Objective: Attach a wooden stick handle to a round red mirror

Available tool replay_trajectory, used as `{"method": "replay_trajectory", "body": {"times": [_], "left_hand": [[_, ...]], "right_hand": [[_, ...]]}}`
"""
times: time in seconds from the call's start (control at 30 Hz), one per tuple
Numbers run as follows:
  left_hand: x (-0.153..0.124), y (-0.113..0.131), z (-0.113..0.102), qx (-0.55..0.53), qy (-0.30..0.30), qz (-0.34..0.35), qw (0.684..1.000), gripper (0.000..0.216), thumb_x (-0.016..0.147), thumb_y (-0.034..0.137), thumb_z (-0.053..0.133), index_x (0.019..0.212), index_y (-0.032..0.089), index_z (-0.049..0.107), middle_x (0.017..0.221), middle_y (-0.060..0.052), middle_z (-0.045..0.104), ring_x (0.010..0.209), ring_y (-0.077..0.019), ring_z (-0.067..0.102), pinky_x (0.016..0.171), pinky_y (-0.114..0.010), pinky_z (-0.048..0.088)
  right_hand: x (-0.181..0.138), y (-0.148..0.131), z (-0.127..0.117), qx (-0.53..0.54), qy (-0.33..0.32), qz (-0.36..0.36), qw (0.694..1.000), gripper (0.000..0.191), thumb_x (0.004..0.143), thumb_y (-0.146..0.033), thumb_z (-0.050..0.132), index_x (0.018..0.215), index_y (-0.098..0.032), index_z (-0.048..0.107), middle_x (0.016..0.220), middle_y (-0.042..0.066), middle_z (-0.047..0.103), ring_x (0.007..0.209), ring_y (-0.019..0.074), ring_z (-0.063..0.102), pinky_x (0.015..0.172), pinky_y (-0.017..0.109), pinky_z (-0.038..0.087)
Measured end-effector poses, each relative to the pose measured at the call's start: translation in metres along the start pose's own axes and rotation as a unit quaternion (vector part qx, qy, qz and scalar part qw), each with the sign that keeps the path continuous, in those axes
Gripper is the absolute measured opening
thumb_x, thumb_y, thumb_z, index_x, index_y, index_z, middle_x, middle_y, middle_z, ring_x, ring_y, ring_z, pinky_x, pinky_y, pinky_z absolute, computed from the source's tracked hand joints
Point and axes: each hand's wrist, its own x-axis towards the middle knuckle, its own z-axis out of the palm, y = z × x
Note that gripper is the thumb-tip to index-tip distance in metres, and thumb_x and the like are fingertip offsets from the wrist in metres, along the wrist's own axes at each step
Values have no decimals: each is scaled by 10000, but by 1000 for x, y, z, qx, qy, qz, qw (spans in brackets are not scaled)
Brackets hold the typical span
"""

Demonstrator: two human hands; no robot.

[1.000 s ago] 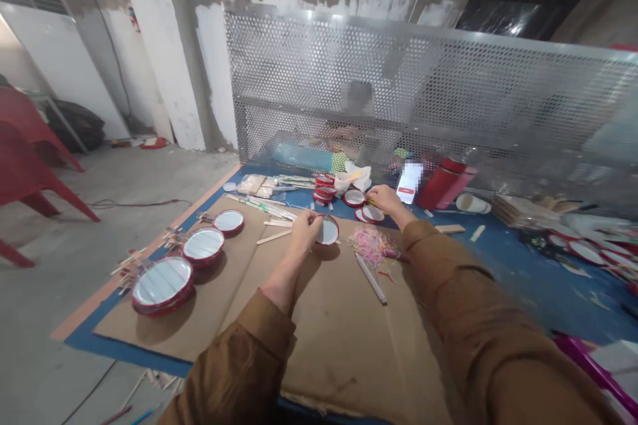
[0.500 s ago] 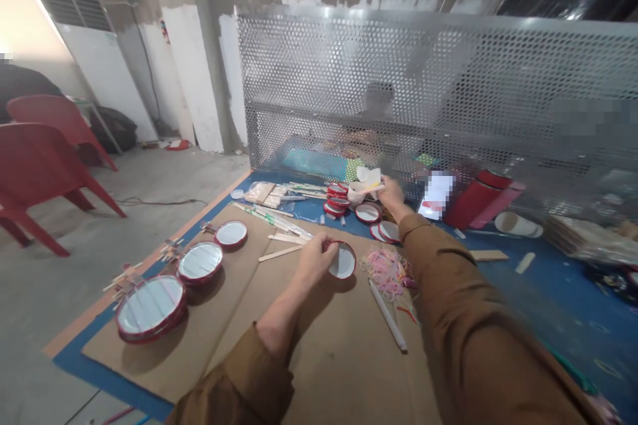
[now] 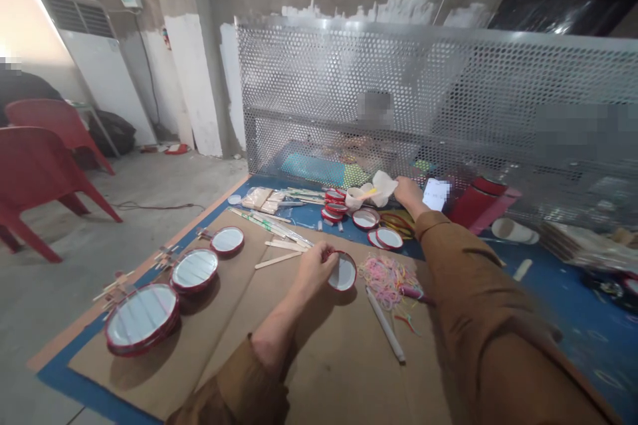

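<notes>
Red-rimmed disc point(image 3: 343, 272), white-faced, is gripped by its edge in L hand point(image 3: 318, 269), above the cardboard point(image 3: 323, 358), nr its far edge. R hand point(image 3: 409, 194) is past cardboard's far edge, fingertips at white flimsy pc point(image 3: 383, 187); can't tell if gripped. On cardboard: tangled bands point(image 3: 383, 275) & white pen point(image 3: 385, 325) twd R side, 3 bigger round pcs point(image 3: 143, 317) w/ sticks along L side. Phone point(image 3: 435, 194) on blue counter point(image 3: 593, 339), past cardboard.

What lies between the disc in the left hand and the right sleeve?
The head view shows a tangle of thin coloured bands beside the disc, then a purple object by the sleeve.
</notes>
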Motion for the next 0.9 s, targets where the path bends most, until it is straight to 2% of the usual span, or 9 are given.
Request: {"method": "replay_trajectory", "body": {"times": [0.13,0.27,0.4,0.53,0.67,0.77,0.9], "left_hand": [[1,1,-1,-4,2,-2,1000,128,799,102,553,705,188,541,613,58,486,623,-109,459,616,-220,337],[0,2,-2,-4,0,-3,1000,133,798,101,553,699,188,534,601,63,472,611,-108,449,613,-222,333],[0,2,-2,3,1,0,1000,132,789,109,561,689,189,527,595,63,460,610,-108,439,609,-227,322],[3,-2,-3,6,3,5,1000,126,788,117,555,692,189,518,603,63,465,615,-109,437,618,-230,321],[4,-4,-4,7,6,5,1000,133,781,114,552,682,189,504,594,68,453,610,-108,429,625,-232,323],[2,-2,-3,4,-3,4,1000,128,777,106,545,687,189,509,590,70,443,612,-109,430,625,-231,326],[-2,2,0,11,-18,7,1000,116,767,94,546,698,186,530,613,60,466,641,-112,456,637,-232,340]], "right_hand": [[3,3,-16,23,51,67,996,395,920,-146,457,1237,-67,678,1167,270,694,1085,334,677,862,400,512],[12,-14,-29,52,81,67,993,441,916,-115,389,1260,-56,657,1210,266,683,1110,335,659,884,410,508],[27,-48,-30,78,76,-6,994,455,913,-125,393,1278,-46,652,1222,242,692,1106,295,650,913,373,498],[37,-65,-26,87,3,-121,989,447,886,-142,473,1283,-130,678,1177,106,741,1009,192,675,861,256,504],[38,-47,-22,43,-86,-183,978,399,777,-54,543,1090,-130,779,952,69,785,844,170,684,770,221,502],[32,-28,-15,-9,-138,-217,966,394,720,-21,563,1005,-143,805,756,31,761,700,159,657,671,214,481],[18,-4,-8,-89,-143,-249,954,298,742,-53,596,925,-160,806,784,50,752,749,178,665,672,223,455]]}}
